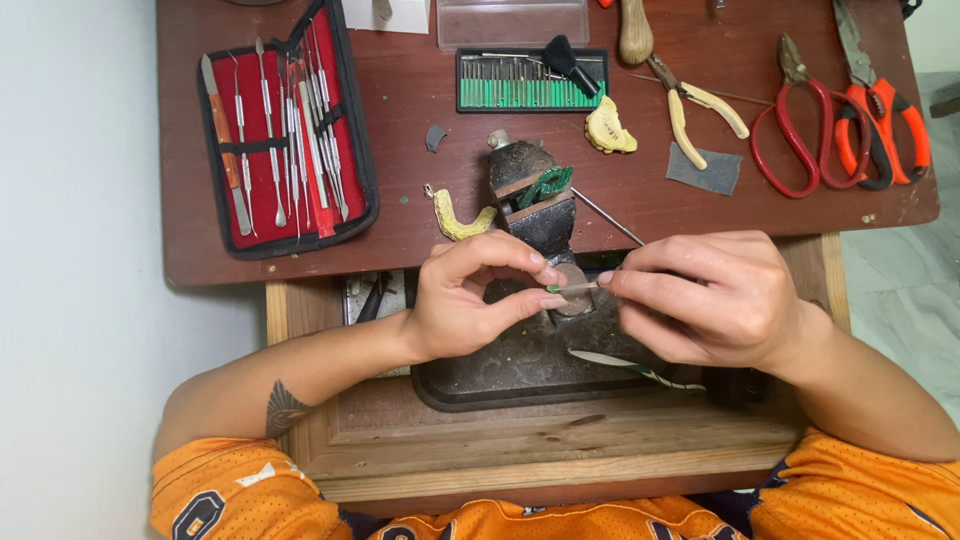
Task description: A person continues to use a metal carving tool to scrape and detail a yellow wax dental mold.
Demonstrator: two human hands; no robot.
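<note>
A person in an orange jersey is working at a small wooden bench, both hands meeting over a dark bench vise.

At far left, a red-lined instrument case is lying open, its slim steel hand tools strapped in a row. Just beside the vise, a yellow arch-shaped cast is resting on the dark red bench top.

The left hand is pinching narrow, thumb and forefinger closing on a tiny green piece, which is sitting just in front of the vise and over its dark base. A larger green part is sitting clamped in the vise above. The right hand is curling around a thin metal tool, its tip touching the green piece.

Behind, a tray of burs is standing open; yellow-handled pliers, red shears and orange snips are lying to the right.

The step in hand appears to be fine shaping or picking at the small piece. The next move is likely calling for a steady pinch, light pressure at the tip and small turns of the piece.
</note>
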